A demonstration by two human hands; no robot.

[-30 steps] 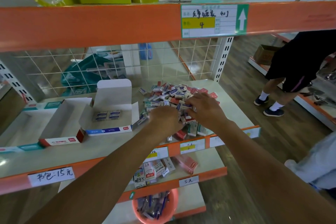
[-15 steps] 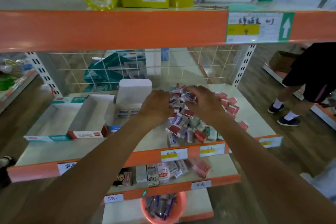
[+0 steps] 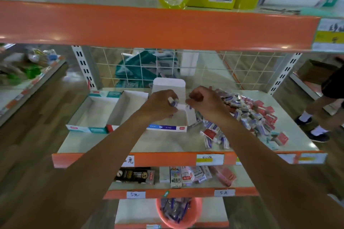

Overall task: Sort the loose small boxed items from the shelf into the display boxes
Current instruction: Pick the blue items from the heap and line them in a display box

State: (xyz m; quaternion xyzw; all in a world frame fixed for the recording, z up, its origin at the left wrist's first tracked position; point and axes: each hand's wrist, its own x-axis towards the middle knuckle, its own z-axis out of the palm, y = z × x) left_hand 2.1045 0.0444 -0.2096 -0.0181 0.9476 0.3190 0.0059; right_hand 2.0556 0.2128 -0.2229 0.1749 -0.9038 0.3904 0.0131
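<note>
A heap of loose small boxes (image 3: 247, 115), red, blue and white, covers the right half of the middle shelf (image 3: 167, 143). To its left stand three open display boxes: one with a blue-and-red front strip (image 3: 167, 128), a red-fronted one (image 3: 128, 102) and a teal one (image 3: 93, 111). My left hand (image 3: 160, 105) hovers over the blue-strip box and pinches a small blue-and-white box (image 3: 173, 102). My right hand (image 3: 203, 99) is just to the right with curled fingers pinching another small box at that display box's right wall.
An orange upper shelf edge (image 3: 158, 26) hangs low above my hands. A wire grid (image 3: 186, 69) closes the back. Lower shelves hold packaged goods (image 3: 176, 174), and a pink bucket (image 3: 178, 212) sits below. A person's legs (image 3: 320, 117) stand at the right.
Both hands left the heap and moved left, each with a small box, to over the blue-strip display box. The camera view has swung left.
</note>
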